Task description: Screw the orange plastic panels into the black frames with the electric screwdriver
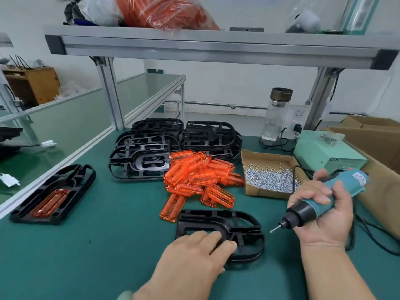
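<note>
A black frame (242,224) lies on the green mat in front of me. My left hand (194,254) rests on its near left part, fingers over the frame's inner opening. My right hand (322,215) grips a teal electric screwdriver (324,198); its bit points down-left and hovers just right of the frame. A pile of orange plastic panels (199,178) lies behind the frame. Stacks of empty black frames (173,146) stand further back. At the left lies a black frame with an orange panel in it (54,195).
An open cardboard box of small silver screws (270,178) sits right of the orange pile. Behind it are a pale green power unit (324,154) and a glass bottle (275,118). Cardboard boxes (376,137) line the right. An aluminium shelf (216,46) runs overhead.
</note>
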Demonstrator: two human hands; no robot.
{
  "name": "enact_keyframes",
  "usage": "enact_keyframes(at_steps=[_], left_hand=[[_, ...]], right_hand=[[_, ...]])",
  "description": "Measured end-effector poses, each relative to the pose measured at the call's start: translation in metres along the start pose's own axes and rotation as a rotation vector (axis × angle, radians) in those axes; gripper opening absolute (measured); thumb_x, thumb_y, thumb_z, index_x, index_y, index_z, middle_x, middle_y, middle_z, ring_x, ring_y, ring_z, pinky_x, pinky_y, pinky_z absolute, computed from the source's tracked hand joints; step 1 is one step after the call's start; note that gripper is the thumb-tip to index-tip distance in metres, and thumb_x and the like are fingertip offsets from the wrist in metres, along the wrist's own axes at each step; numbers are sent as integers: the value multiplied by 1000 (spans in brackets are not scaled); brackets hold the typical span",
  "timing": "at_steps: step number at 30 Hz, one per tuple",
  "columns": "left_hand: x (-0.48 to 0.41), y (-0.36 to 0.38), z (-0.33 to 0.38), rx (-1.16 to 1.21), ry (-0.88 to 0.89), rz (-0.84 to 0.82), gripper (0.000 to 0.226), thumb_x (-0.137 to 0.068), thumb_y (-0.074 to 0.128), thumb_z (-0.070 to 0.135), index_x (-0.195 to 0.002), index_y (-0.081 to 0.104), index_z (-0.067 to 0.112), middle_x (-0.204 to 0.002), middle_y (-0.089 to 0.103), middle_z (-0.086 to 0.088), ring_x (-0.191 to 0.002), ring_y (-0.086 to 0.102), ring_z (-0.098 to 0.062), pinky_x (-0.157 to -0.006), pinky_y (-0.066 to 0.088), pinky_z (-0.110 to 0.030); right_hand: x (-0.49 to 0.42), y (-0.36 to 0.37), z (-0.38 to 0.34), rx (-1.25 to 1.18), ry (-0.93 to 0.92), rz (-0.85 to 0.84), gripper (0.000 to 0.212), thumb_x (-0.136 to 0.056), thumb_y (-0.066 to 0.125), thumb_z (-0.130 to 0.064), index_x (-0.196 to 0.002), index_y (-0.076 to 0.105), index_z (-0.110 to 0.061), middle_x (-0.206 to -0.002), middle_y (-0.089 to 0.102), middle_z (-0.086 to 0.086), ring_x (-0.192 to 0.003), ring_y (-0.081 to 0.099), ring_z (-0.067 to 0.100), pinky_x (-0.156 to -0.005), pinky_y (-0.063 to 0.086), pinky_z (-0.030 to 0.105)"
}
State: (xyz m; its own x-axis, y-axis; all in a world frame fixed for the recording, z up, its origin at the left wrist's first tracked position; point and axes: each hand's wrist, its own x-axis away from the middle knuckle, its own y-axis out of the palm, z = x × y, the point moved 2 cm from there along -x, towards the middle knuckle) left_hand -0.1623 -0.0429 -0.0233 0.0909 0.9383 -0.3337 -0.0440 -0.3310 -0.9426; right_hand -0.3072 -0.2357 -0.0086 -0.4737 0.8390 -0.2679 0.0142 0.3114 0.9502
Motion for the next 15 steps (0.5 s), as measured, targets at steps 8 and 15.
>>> enact_keyframes(at_steps=[8, 15], left_hand=[[-8, -20, -45, 326, -379, 137, 46, -83, 55, 53, -125, 57, 35, -124, 59, 20, -114, 52, 1, -95, 33, -9], [-18, 3, -123, 182, -955, -149, 33, -87, 54, 45, -107, 67, 22, -114, 59, -12, -107, 53, -31, -93, 45, -36]], right_hand=[[-3, -5, 6, 36, 29, 27, 24, -74, 73, -22, -95, 63, -17, -60, 50, -12, -46, 50, 0, -57, 51, 14], [-4, -2, 8, 81, 43, 8, 51, -52, 92, -17, -94, 64, -18, -60, 49, -13, -46, 50, 0, -57, 51, 14]])
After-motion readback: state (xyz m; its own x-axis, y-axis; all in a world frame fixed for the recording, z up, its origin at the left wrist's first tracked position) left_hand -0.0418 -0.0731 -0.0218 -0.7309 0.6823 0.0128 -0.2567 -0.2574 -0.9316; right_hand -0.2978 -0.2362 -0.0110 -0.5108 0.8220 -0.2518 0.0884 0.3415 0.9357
